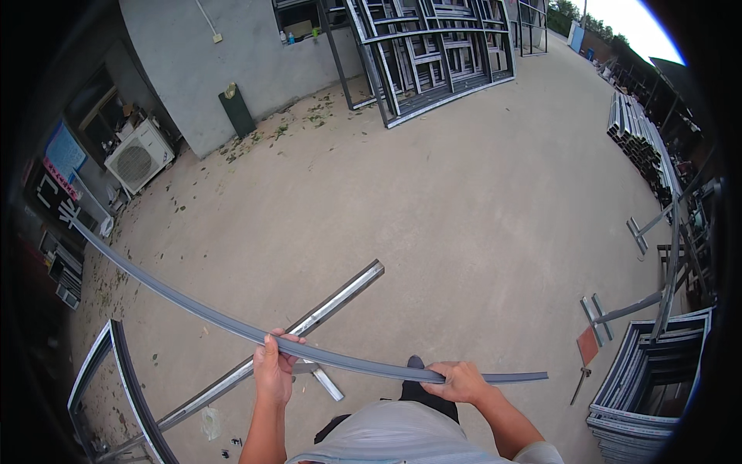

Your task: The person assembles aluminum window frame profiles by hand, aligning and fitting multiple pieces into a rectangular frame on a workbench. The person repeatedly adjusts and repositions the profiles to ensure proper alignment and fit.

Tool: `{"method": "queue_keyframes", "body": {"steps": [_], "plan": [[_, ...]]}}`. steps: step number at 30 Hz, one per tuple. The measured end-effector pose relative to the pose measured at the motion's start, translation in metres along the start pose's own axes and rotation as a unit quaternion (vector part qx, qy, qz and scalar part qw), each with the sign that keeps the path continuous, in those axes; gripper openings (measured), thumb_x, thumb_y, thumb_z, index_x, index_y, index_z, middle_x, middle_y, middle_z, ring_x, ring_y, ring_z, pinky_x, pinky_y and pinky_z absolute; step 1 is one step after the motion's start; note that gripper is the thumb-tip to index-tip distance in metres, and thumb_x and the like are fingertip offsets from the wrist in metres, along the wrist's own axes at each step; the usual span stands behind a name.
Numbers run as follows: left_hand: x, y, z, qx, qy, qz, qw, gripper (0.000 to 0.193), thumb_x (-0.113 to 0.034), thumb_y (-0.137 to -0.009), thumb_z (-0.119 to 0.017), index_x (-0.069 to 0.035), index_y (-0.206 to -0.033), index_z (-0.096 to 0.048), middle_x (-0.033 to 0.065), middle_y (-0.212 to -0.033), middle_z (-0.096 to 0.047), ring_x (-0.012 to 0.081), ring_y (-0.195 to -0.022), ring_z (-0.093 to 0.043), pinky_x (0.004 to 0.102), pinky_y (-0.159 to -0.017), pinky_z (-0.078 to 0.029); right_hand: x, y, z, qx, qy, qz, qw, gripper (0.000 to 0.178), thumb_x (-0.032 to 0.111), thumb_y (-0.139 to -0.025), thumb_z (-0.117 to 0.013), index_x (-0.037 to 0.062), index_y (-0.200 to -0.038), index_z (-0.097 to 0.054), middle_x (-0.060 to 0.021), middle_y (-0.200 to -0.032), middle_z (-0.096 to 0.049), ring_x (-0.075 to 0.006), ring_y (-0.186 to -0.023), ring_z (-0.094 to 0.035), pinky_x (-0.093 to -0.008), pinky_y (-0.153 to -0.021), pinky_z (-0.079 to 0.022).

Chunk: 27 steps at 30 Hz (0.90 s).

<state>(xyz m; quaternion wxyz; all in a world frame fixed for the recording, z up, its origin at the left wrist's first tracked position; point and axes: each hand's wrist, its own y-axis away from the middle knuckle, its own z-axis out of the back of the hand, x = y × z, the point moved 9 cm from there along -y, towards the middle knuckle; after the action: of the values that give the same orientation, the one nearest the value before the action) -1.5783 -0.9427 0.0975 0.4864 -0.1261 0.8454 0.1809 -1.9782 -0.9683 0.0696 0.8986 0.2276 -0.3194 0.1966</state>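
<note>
A long grey profile strip (193,308) runs across in front of me, from the far left down to the lower right. My left hand (274,359) grips it near the middle, thumb on top and fingers beneath. Close to its right end, my right hand (456,381) is closed over the strip. Under the strip lies a silvery metal beam (340,298), slanting from lower left to upper right, with a short metal foot (328,383) beside it. A grey metal frame (127,379) leans at the lower left, against the beam's near end.
Large welded frames (440,62) stand by the grey wall at the back. Stacked frames (649,379) sit at the lower right, and a pile of metal tubes (641,139) lies farther back. A metal stand (630,308) is at the right. An air-conditioner unit (139,157) stands far left.
</note>
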Motion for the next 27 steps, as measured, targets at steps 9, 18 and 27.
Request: {"method": "queue_keyframes", "body": {"steps": [9, 18, 27], "plan": [[0.082, -0.095, -0.168, 0.021, -0.015, 0.069, 0.997, 0.046, -0.053, -0.115, -0.057, -0.007, -0.123, -0.058, 0.0179, -0.122, -0.075, 0.0312, -0.114, -0.078, 0.0462, -0.097, -0.066, -0.032, -0.108, 0.162, -0.149, 0.197, 0.13, 0.96, 0.044, 0.027, -0.086, -0.087, 0.0135, -0.125, -0.073, -0.0094, -0.096, -0.067, -0.0313, -0.087, -0.073, -0.0468, -0.072, -0.058], [0.148, -0.228, -0.197, -0.045, -0.025, 0.121, 0.991, 0.041, -0.041, -0.118, -0.055, -0.001, -0.121, -0.054, 0.0214, -0.119, -0.074, 0.0295, -0.107, -0.078, 0.0443, -0.091, -0.068, -0.055, -0.243, 0.216, -0.131, 0.28, 0.135, 0.941, 0.033, 0.02, -0.087, -0.08, 0.0133, -0.118, -0.07, -0.008, -0.088, -0.068, -0.0309, -0.081, -0.074, -0.0458, -0.064, -0.06], [0.177, -0.384, -0.235, -0.112, -0.037, 0.166, 0.979, 0.043, -0.042, -0.111, -0.069, 0.0, -0.115, -0.061, 0.0148, -0.107, -0.076, 0.0225, -0.091, -0.078, 0.0353, -0.083, -0.067, -0.055, -0.394, 0.297, -0.027, 0.316, 0.174, 0.932, 0.039, 0.025, -0.097, -0.075, 0.014, -0.132, -0.064, -0.0116, -0.092, -0.074, -0.0329, -0.081, -0.077, -0.046, -0.064, -0.061]]}}
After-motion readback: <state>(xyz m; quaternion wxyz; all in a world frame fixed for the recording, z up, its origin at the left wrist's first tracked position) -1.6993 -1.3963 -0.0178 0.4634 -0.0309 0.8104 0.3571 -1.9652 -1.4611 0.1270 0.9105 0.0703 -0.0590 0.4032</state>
